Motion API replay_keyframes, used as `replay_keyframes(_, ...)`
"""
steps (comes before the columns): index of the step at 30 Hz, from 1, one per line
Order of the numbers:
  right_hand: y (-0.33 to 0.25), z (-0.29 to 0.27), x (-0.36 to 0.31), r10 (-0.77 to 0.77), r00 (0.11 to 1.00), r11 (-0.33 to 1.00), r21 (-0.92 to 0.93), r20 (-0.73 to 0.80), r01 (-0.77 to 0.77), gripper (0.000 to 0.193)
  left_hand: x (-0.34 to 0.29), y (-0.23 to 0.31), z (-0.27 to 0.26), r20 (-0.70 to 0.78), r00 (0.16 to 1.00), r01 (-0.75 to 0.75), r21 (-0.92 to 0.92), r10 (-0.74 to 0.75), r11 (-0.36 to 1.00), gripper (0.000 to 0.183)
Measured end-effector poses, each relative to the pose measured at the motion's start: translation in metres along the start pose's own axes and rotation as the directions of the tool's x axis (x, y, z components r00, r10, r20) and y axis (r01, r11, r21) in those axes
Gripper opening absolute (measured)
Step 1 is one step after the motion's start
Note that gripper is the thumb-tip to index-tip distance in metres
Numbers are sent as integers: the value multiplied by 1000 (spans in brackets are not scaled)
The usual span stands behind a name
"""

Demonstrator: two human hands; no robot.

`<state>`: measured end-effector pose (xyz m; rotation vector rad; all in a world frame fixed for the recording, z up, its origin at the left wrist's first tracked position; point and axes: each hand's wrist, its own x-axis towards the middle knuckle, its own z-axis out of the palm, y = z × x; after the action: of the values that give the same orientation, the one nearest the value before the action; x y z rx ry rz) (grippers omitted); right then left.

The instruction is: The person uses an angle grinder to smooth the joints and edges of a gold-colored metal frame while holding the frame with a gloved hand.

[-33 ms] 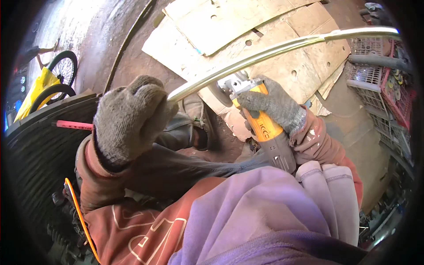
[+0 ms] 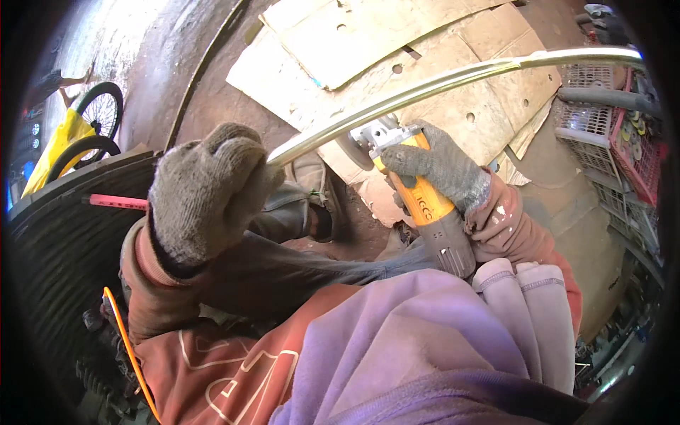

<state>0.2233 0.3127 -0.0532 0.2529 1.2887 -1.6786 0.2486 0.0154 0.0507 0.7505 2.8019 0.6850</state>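
In a thick grey-brown knit glove, my left hand (image 2: 212,195) is closed around the near end of a long shiny metal tube (image 2: 425,91). From there the tube runs up and away to the far right, bending through the fisheye. My right hand (image 2: 446,166), gloved too, wraps the yellow front of an angle grinder (image 2: 430,202), whose dark grey rear body points back toward my lap. The grinder's disc (image 2: 356,150) sits just under the tube, close to my left hand; whether it touches the metal I cannot tell. A red strip (image 2: 117,201) shows beside my left wrist.
Flattened cardboard (image 2: 489,106) covers the floor ahead. At the right stand plastic crates (image 2: 588,124), with small discs in the red one. Ridged dark material (image 2: 64,241) lies at the left, past an orange cord (image 2: 127,347). A wheel (image 2: 106,117) and yellow cloth (image 2: 64,149) are farther off.
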Motion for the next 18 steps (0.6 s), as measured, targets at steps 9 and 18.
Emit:
replay_keyframes(9,2,-31,17,14,1000,999,-51,0,-14,39,-1,3,-6,26,1000,7,32,-7,999,19)
replay_keyframes(18,15,-61,32,75,990,996,-44,-122,-81,36,3,-8,2,-55,997,-55,-10,55,998,20)
